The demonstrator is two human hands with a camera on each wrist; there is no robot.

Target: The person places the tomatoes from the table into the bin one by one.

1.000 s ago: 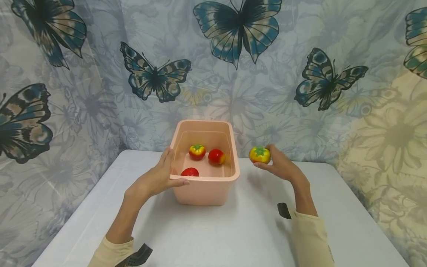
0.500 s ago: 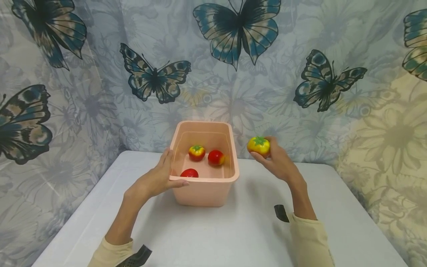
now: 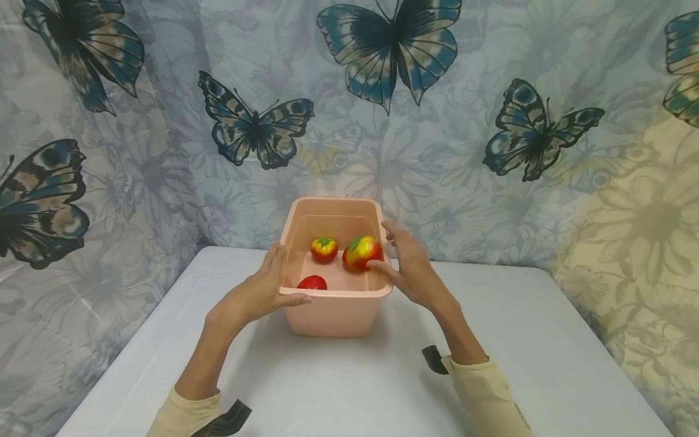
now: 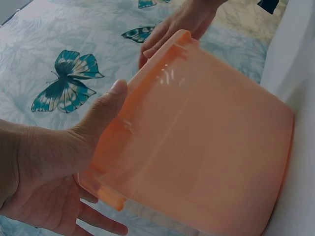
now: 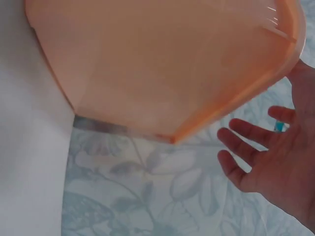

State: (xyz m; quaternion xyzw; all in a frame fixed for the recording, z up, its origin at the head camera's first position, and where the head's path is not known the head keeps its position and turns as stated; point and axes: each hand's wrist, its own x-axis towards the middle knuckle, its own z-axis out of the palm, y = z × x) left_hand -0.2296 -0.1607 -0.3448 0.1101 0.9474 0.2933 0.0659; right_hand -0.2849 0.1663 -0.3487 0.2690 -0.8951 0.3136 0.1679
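A peach plastic bin [image 3: 333, 317] stands on the table. My left hand [image 3: 253, 294] rests at its near left corner, with straight thumb and fingers on either side; the left wrist view shows its spread fingers [image 4: 101, 220]. A yellow-and-red round fruit with a green leafy top [image 3: 364, 252] is inside the right rim, partly hiding a red fruit [image 3: 345, 261]. My right hand [image 3: 412, 267] is at that rim, fingers spread. Its thumb tip overlaps the fruit; contact is unclear. Another yellow-and-red fruit [image 3: 324, 250] and a red one [image 3: 312, 282] lie in the bin.
The white table [image 3: 349, 388] extends in front of the bin and to both sides. Behind it hangs a floral cloth [image 3: 437, 182] with printed butterflies. Dark straps [image 3: 434, 359] show at both sleeves.
My right hand has moved left to the bin's right rim and spread its fingers. The yellow-and-red fruit it gripped is now within the bin's opening. My left hand has stayed put.
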